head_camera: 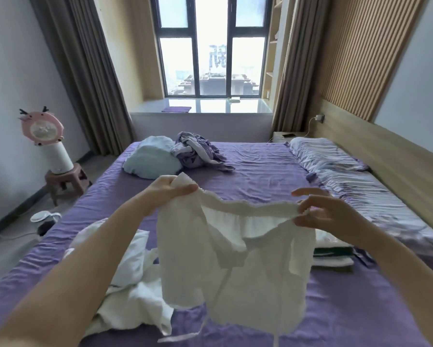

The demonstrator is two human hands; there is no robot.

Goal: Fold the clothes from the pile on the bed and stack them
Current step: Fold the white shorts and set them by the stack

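Left hand (171, 190) and right hand (323, 214): each pinches one end of white garment's (235, 266) gathered waistband, held above purple bed (260, 171). Fabric: likely light, limp, thin; ties dangle. Best hold: waistband corners.

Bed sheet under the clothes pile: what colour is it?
Plain purple; the head view shows the bed sheet best, wrinkled, with no visible pattern.

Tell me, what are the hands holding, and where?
A white garment, held up by its top edge: left hand grips one end, right hand pinches the other.
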